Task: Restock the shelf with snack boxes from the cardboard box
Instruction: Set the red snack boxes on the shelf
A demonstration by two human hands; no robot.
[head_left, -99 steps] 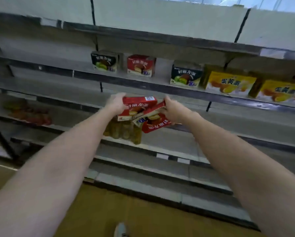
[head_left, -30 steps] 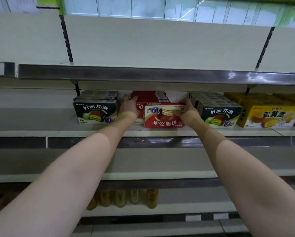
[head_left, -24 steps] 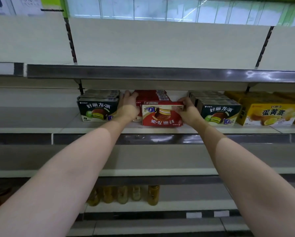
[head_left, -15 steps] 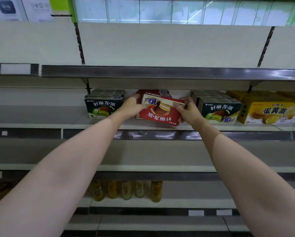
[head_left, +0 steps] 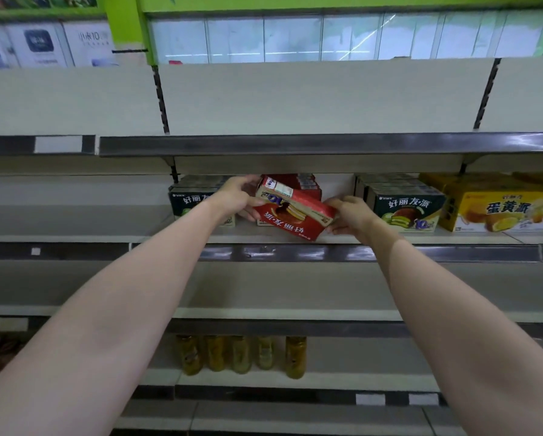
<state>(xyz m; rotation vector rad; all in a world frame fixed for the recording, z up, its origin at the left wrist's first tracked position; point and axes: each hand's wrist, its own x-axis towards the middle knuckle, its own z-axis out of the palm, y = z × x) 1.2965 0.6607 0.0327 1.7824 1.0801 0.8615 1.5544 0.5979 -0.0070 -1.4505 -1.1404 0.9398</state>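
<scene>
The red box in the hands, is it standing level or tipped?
Tipped. The red box slants down to the right, its print upside down, gripped by the left hand and right hand.

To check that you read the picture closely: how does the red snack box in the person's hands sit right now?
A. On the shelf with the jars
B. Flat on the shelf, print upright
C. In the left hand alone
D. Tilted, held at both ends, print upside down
D: the red snack box slants between the left hand and right hand, its lettering inverted.
</scene>
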